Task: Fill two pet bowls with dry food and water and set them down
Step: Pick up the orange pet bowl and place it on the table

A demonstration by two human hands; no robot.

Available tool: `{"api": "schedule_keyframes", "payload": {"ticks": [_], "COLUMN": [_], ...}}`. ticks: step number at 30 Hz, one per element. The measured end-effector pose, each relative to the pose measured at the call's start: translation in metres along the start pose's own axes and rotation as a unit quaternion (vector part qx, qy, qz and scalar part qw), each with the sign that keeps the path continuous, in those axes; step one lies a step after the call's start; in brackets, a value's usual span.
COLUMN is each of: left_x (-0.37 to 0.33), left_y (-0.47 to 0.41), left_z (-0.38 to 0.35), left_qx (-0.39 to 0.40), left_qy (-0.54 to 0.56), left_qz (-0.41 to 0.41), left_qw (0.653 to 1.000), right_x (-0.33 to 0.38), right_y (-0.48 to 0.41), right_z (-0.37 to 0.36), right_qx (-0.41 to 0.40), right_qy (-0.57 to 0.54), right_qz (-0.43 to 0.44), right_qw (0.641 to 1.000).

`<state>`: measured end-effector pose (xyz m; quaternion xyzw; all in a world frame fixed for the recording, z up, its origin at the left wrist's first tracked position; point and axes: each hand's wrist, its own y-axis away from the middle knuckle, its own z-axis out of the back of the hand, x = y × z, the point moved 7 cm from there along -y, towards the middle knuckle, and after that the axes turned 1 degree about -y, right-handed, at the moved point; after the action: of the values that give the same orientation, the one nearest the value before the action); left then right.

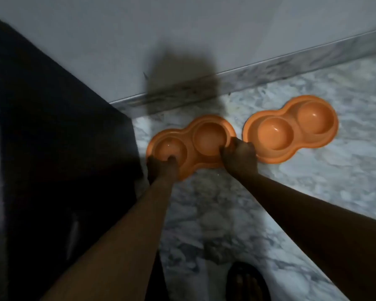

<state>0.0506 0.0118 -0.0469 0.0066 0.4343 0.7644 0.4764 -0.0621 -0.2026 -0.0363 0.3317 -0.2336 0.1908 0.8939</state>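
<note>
**Both hands on the left double bowl, floor by the wall**

Two orange plastic pet bowls on the marble floor, close to the skirting at the foot of the white wall. Each is a peanut-shaped double dish: two round wells in one moulded tray with a raised rim, glossy, same colour throughout.

- Left bowl: sits beside a dark block of furniture, partly in shadow. Both wells look empty, no food visible; water I can't tell, frame is soft.
- Right bowl: just beside the left one, rims nearly meeting, angled up toward the wall. Wells look empty and shiny, with a small highlight in each.

Hands:
- Left hand: clamped on the near left end of the left bowl, thumb over the rim into the left well.
- Right hand: gripping the right end of the same bowl, fingers curled over the rim by the right well.

A sandalled foot shows at the bottom edge.
</note>
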Motion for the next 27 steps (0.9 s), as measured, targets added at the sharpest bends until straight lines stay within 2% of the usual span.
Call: {"api": "schedule_keyframes", "payload": {"ticks": [4,7,11,14,18,22,25,27], "left_x": [0.006,-0.005,-0.041,-0.091,-0.123,-0.154,-0.149,-0.134], "left_y": [0.000,0.030,0.106,0.190,0.321,0.456,0.528,0.581], "left_z": [-0.002,0.010,0.051,0.094,0.169,0.279,0.365,0.438], "left_qx": [-0.032,-0.043,-0.072,-0.072,-0.069,-0.049,-0.048,-0.043], "left_qy": [0.025,0.030,0.039,0.046,0.091,0.132,0.162,0.191], "left_qz": [-0.032,-0.084,-0.126,-0.175,-0.183,-0.277,-0.298,-0.349], "left_qw": [0.999,0.995,0.989,0.981,0.977,0.951,0.940,0.916], "right_x": [-0.009,-0.012,0.003,0.031,0.068,0.136,0.176,0.211], "right_y": [0.007,0.030,0.080,0.134,0.249,0.390,0.486,0.566], "right_z": [0.001,0.029,0.106,0.192,0.299,0.407,0.447,0.466], "right_qx": [-0.058,-0.086,-0.117,-0.141,-0.160,-0.238,-0.257,-0.276], "right_qy": [-0.075,-0.122,-0.181,-0.215,-0.232,-0.270,-0.298,-0.327], "right_qz": [-0.071,-0.104,-0.132,-0.141,-0.141,-0.104,-0.078,-0.051], "right_qw": [0.993,0.983,0.968,0.956,0.949,0.927,0.916,0.902]}}
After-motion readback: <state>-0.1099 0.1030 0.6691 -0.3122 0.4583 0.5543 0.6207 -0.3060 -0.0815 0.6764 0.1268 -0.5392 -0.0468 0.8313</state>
